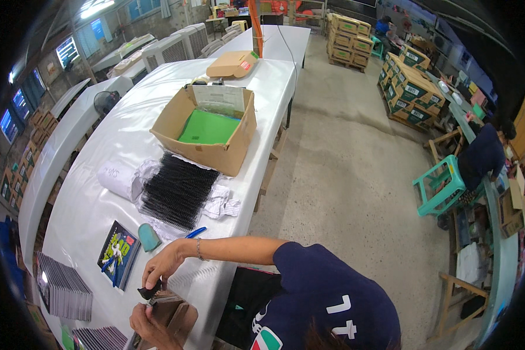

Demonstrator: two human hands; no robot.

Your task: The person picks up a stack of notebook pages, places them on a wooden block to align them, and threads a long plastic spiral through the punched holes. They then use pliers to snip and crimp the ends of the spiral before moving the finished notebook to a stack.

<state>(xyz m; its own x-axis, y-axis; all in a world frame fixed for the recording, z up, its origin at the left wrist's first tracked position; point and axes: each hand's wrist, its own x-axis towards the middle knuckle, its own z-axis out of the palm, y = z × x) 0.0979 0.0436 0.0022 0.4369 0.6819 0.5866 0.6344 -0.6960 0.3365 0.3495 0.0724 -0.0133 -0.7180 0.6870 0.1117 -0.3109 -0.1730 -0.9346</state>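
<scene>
At the table's near edge, my right hand (162, 267) pinches a small black object (150, 291) whose kind I cannot make out. Just below it, my left hand (147, 328) has its fingers closed near a small metallic tip; what they hold is mostly hidden. Beside both hands stands a brown, box-like stack (178, 318), partly covered by them. A dark notebook with a colourful cover (118, 255) lies further in, with a blue tool or pen on top. Next to it sits a teal rounded object (149, 237), and a blue pen (196, 232) lies near my right wrist.
Black spiral binding coils (178, 189) lie on crumpled white paper. Behind them is an open cardboard box (233, 153) with green sheets. Stacked notebooks (64, 289) stand at the left. A co-worker (481, 154) sits on a green stool (440, 185) at the right.
</scene>
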